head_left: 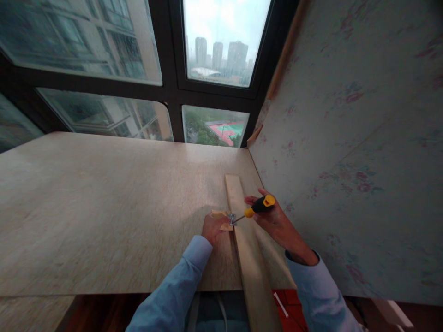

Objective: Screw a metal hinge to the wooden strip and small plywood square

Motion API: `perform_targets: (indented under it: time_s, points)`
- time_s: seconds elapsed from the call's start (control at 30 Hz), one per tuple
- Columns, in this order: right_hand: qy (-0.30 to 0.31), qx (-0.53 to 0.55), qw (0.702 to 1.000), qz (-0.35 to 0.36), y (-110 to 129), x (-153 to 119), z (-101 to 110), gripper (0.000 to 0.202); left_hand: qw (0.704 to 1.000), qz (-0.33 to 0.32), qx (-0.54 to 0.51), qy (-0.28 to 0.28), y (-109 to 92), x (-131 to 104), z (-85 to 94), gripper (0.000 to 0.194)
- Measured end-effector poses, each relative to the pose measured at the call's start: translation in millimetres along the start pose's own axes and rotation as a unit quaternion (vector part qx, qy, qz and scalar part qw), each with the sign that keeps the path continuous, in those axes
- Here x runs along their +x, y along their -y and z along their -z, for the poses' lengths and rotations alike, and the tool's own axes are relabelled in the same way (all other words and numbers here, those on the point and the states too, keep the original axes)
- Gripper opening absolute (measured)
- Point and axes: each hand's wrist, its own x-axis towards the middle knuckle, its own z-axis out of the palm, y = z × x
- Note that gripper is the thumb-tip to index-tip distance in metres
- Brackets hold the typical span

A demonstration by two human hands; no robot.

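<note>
A small metal hinge [232, 219] bridges a small thin wooden piece [221, 214] and a long pale wooden plank [254, 263]. My left hand [212, 227] is closed on the small piece, pressing it against the plank's left edge. In my right hand [273, 223] is a screwdriver [262, 205] with a black and yellow handle, held tilted. Its shaft slants down to the left and its tip meets the hinge. Some fingers of that hand stretch out beyond the handle. Whether a screw sits under the tip is too small to tell.
The plank lies on a beige stone-patterned sill [104, 198] and juts over its front edge toward me. A floral-papered wall [346, 138] rises close to my right hand. Dark-framed windows [175, 92] stand behind the sill. Something red [292, 306] lies below the edge.
</note>
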Motion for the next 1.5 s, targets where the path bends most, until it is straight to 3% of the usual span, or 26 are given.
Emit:
perform_targets:
  time_s: [0.1, 0.23, 0.3, 0.37, 0.47, 0.6, 0.7, 0.83, 0.9, 1.1, 1.17, 1.37, 1.5]
  points:
    - [-0.021, -0.034, 0.999, -0.012, 4.3, 2.0, -0.8, 0.068, 1.0, -0.014, 0.004, 0.005, 1.8, 1.0, 0.4, 0.014]
    - [-0.151, -0.192, 0.969, -0.031, 6.2, 8.8, -5.9, 0.079, 0.999, -0.03, 0.015, 0.012, 2.5, -0.3, 1.1, 0.014]
    - [-0.186, -0.222, 0.957, -0.024, 4.3, 10.7, -8.6, 0.082, 1.0, -0.022, 0.01, 0.011, 1.1, -2.7, 1.1, 0.016]
    - [-0.172, -0.182, 0.968, -0.006, 0.9, 10.4, -10.3, 0.081, 1.0, -0.019, 0.004, 0.013, -0.7, -5.0, 0.9, 0.015]
    - [-0.096, -0.064, 0.993, 0.014, -3.9, 7.3, -9.5, 0.078, 0.999, -0.024, -0.003, 0.025, -2.3, -6.2, 0.7, 0.014]
    - [-0.028, -0.005, 1.0, 0.005, -2.0, 5.3, -5.4, 0.071, 1.0, -0.015, 0.002, 0.016, -1.0, -3.2, 1.3, 0.017]
    - [-0.062, -0.086, 0.994, -0.019, 5.1, 8.0, -6.4, 0.072, 1.0, -0.013, -0.002, 0.019, 1.4, -0.7, 2.4, 0.02]
    - [-0.154, -0.229, 0.961, -0.022, 8.8, 12.2, -12.3, 0.078, 0.998, -0.023, -0.029, 0.045, 3.7, -0.7, 4.0, 0.02]
    - [-0.149, -0.212, 0.966, -0.01, 5.7, 12.7, -14.0, 0.08, 0.998, -0.031, -0.033, 0.052, 4.0, -1.2, 4.3, 0.018]
    - [-0.021, -0.032, 0.999, 0.008, 0.0, 10.2, -11.4, 0.075, 0.999, -0.018, -0.018, 0.032, 6.1, 3.1, 4.4, 0.021]
    - [-0.026, -0.046, 0.999, -0.007, 2.8, 10.4, -11.0, 0.075, 0.999, -0.023, -0.024, 0.041, 7.6, 5.3, 4.7, 0.021]
    - [-0.172, -0.231, 0.958, -0.017, 3.6, 13.1, -15.1, 0.086, 0.996, -0.045, -0.038, 0.071, 8.0, 5.0, 5.5, 0.02]
    - [-0.094, -0.112, 0.989, 0.006, -4.8, 11.5, -15.4, 0.088, 0.998, -0.027, -0.023, 0.049, 5.6, 2.6, 4.6, 0.02]
